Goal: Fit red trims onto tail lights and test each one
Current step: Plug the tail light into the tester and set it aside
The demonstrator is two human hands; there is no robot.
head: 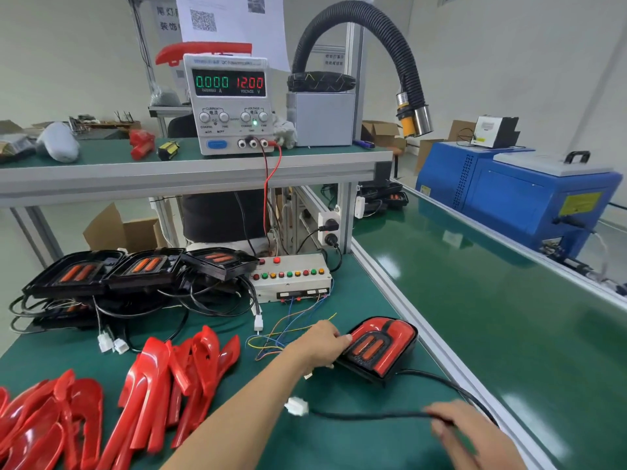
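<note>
On the worktop (305, 446), left to right: loose red trims (163, 378) and untrimmed lights (135, 269) wait; left hand (319, 344) grips one trimmed light (380, 351); right hand (475, 432) pinches its cable (373, 416), apparently still untested.

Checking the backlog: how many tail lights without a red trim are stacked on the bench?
3 on top, in a row at the bench's left rear: left, middle, right, beside the button box. More may lie hidden beneath them among the cables.
</note>
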